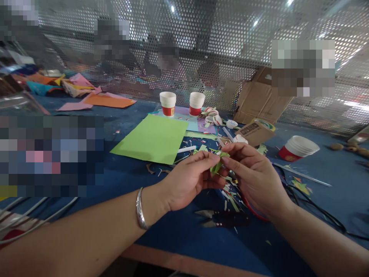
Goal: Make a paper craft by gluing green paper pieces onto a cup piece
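Between my two hands is a small piece of green paper point(216, 166), bent or folded. My left hand point(192, 177) pinches it from the left with thumb and fingers. On the other side, my right hand point(255, 177) grips it at thumb and fingertips. Part of the paper is hidden by the fingers. Below the hands lies a pair of thread snips point(220, 218), its blades apart and pointing left. A large green sheet of paper point(155, 138) rests flat beyond my left hand. Paper scraps point(230, 194) are scattered under and around both hands.
Stacked paper cups stand at the back, one stack point(167, 104) left of another point(197, 104). A tilted cup stack point(298, 148) is at right, near black cables point(314, 207). A cardboard box point(259, 100) leans against the perforated metal screen point(184, 50). Orange paper point(111, 100) lies far left.
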Demonstrator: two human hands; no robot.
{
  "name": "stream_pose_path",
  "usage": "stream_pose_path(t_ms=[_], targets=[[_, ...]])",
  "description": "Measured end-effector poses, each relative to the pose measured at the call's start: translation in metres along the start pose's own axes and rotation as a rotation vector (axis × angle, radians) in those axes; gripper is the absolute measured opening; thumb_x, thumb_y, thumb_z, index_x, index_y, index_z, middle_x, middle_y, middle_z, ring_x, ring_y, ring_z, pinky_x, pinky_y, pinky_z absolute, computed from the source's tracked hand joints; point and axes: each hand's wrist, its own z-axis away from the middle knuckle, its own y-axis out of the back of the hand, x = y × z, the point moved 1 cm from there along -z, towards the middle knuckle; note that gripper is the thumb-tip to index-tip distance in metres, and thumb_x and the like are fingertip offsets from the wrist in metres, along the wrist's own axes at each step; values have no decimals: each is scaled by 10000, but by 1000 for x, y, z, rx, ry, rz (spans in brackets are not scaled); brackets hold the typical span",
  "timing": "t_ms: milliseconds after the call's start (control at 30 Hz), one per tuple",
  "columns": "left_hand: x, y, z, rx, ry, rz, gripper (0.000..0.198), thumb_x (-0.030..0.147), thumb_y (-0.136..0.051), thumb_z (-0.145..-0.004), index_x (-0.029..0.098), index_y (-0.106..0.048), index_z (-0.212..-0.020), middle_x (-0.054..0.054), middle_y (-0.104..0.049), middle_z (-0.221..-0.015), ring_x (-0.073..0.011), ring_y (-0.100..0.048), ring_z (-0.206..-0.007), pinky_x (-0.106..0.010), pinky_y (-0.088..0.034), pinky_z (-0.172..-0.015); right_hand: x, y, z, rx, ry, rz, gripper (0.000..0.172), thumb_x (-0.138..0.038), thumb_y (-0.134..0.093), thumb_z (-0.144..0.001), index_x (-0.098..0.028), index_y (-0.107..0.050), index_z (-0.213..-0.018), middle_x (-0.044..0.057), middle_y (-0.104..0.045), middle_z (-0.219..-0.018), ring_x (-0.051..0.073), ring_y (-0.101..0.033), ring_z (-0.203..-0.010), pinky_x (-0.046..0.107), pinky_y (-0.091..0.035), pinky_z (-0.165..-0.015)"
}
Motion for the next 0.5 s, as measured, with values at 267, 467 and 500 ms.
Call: stream_pose_path(t_ms=[267,467,500], targets=[[20,13,8,38,-240,-761,90,247,-669,-879,187,-603,-879,-12,-658,-805,-150,-638,-741,-282,-521,-695,-2,3,6,-107,90,299,153,-318,-743,-874,-226,-697,-987,33,-721,-912,191,-678,-848,315,-543,-767],[36,17,33,121,-302,-1373,43,205,-651,-850,212,-647,-807,0,-651,-747,-153,-557,-645,-282,-383,-595,0,-4,13,-267,171,568,84,-212,-642,-916,-223,-688,-986,24,-710,-919,178,-665,-806,311,-522,-726],[33,18,38,135,-305,-1418,37,205,-646,-852,217,-640,-818,3,-654,-765,-156,-562,-657,-285,-382,-608,0,-6,15,-299,202,623,104,-181,-628,-914,-222,-686,-989,22,-709,-922,174,-661,-807,308,-519,-730]])
